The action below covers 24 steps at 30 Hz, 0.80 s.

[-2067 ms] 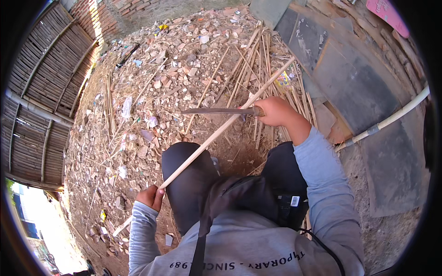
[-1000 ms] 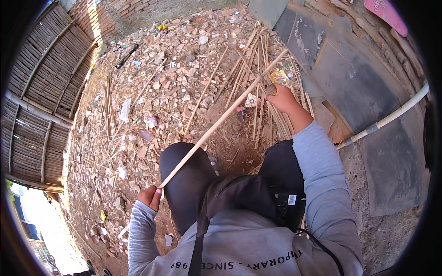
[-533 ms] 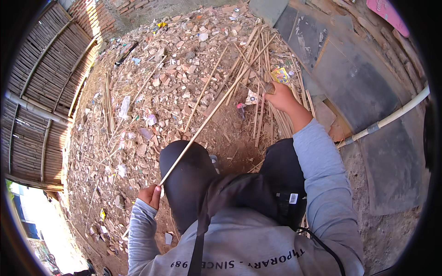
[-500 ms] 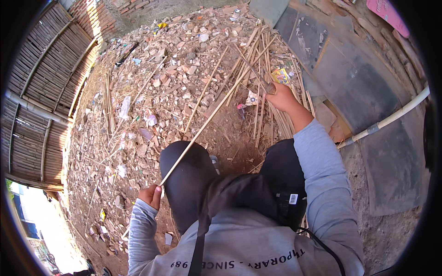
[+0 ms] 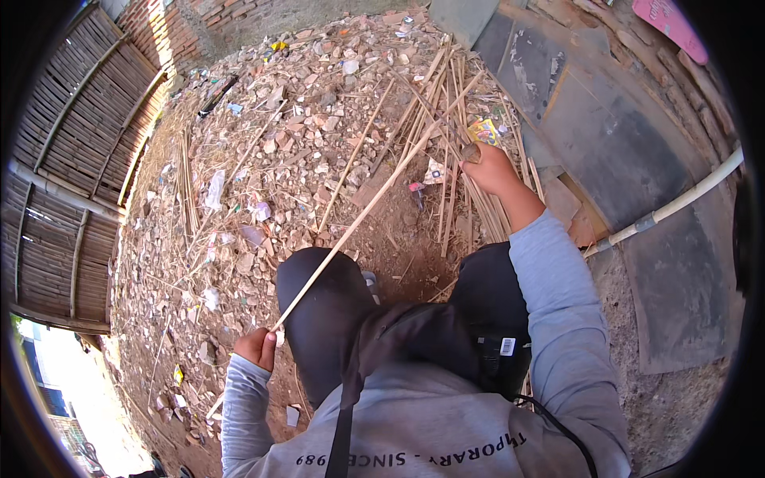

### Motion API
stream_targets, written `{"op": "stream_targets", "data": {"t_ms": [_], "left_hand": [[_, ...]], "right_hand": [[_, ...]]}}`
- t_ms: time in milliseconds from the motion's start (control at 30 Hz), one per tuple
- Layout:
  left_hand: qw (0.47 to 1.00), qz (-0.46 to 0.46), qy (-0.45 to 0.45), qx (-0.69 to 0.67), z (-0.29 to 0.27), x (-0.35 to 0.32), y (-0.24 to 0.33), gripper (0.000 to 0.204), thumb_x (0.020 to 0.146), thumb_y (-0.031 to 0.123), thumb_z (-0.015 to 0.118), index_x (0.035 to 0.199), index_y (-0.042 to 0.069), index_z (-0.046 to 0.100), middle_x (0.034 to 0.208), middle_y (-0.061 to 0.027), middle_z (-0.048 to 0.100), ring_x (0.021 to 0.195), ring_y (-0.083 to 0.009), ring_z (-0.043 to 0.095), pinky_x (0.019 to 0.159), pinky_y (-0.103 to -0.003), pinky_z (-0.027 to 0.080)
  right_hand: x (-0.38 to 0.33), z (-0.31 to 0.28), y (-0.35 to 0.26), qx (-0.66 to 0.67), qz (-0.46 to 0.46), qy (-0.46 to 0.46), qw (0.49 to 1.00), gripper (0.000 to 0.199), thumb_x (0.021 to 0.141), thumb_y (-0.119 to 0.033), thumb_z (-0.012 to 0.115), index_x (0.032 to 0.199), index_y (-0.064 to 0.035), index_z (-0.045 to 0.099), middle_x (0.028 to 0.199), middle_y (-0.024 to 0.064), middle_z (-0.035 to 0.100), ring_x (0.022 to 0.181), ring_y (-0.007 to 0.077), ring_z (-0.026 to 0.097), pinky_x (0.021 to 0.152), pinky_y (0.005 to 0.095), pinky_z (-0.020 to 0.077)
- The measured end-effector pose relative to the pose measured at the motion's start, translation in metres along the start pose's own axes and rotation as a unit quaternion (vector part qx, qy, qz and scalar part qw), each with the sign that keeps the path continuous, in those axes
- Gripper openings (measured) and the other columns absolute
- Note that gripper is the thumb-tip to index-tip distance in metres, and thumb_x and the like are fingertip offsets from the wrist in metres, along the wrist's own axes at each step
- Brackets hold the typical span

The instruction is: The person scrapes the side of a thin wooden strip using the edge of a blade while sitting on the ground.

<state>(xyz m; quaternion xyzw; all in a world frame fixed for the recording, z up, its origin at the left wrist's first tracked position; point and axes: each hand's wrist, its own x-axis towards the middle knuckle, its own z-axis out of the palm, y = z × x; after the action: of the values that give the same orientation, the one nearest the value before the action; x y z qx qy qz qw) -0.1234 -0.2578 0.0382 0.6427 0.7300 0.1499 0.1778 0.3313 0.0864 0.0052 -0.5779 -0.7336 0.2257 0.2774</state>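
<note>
A long, pale bamboo strip (image 5: 356,221) runs slantwise from my left hand (image 5: 256,349) over my left knee to the far right. My left hand is closed on its near end, beside the knee. Farther forward, past my right knee, my right hand (image 5: 489,169) is closed around the handle of a knife (image 5: 471,152). Its narrow dark blade points forward and left, crossing close to the strip's far part. The blade is faint and blurred, so I cannot tell whether it touches the strip.
Several bamboo strips (image 5: 437,76) lie in a loose pile ahead of my right knee. Rubble and litter cover the ground. Dark flat sheets (image 5: 613,143) and a pale pipe (image 5: 700,185) lie on the right. A bamboo slat wall (image 5: 68,103) stands at left, a brick wall (image 5: 209,20) behind.
My left hand has moved slightly left and down, drawing the bamboo strip a little with it. The knife blade has tilted slightly toward the left; my right hand has barely moved.
</note>
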Motion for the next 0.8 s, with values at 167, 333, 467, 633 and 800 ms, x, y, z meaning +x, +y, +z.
{"op": "stream_targets", "data": {"t_ms": [167,333,467,633,800], "left_hand": [[1.000,-0.007,-0.002,0.011,-0.003,-0.019,-0.011,0.048,0.099,0.040,0.048,0.070,0.002,0.052,0.057,-0.0216,0.050,0.055,-0.0441,0.052,0.052,-0.047,0.040],[0.999,-0.017,0.013,0.024,0.000,-0.028,-0.019,0.045,0.098,0.039,0.049,0.070,0.003,0.051,0.057,-0.0222,0.050,0.056,-0.0450,0.052,0.052,-0.048,0.040],[0.999,-0.025,0.013,0.025,-0.003,-0.029,-0.017,0.042,0.097,0.036,0.051,0.071,0.003,0.050,0.057,-0.0222,0.050,0.056,-0.0445,0.053,0.053,-0.048,0.041],[0.998,-0.007,0.024,0.049,-0.004,-0.029,-0.015,0.043,0.097,0.036,0.053,0.070,0.003,0.050,0.057,-0.0219,0.051,0.055,-0.0440,0.054,0.052,-0.048,0.041],[0.996,-0.020,0.057,0.066,0.003,-0.026,-0.019,0.045,0.096,0.039,0.054,0.069,0.004,0.049,0.055,-0.0212,0.050,0.052,-0.0438,0.053,0.049,-0.049,0.040]], "right_hand": [[-0.012,-0.004,-0.029,-0.093,-0.126,-0.102,0.982,0.035,0.076,-0.025,0.072,0.105,-0.0047,0.066,0.090,0.0203,0.068,0.087,0.0388,0.066,0.077,0.0460,0.0512],[-0.005,0.001,-0.022,-0.039,-0.075,-0.137,0.987,0.035,0.077,-0.025,0.072,0.105,-0.0057,0.066,0.092,0.0205,0.068,0.089,0.0380,0.066,0.078,0.0449,0.0509],[0.000,0.002,-0.012,-0.041,0.007,-0.048,0.998,0.036,0.078,-0.023,0.071,0.108,-0.0055,0.065,0.097,0.0201,0.068,0.093,0.0370,0.065,0.082,0.0435,0.0510],[-0.015,0.006,-0.041,-0.072,-0.130,-0.116,0.982,0.032,0.076,-0.024,0.073,0.099,-0.0025,0.065,0.088,0.0210,0.066,0.085,0.0370,0.066,0.075,0.0435,0.0504],[-0.002,0.010,-0.009,-0.006,-0.041,-0.115,0.992,0.032,0.076,-0.024,0.074,0.099,-0.0036,0.065,0.088,0.0179,0.067,0.084,0.0352,0.066,0.076,0.0423,0.0506]]}}
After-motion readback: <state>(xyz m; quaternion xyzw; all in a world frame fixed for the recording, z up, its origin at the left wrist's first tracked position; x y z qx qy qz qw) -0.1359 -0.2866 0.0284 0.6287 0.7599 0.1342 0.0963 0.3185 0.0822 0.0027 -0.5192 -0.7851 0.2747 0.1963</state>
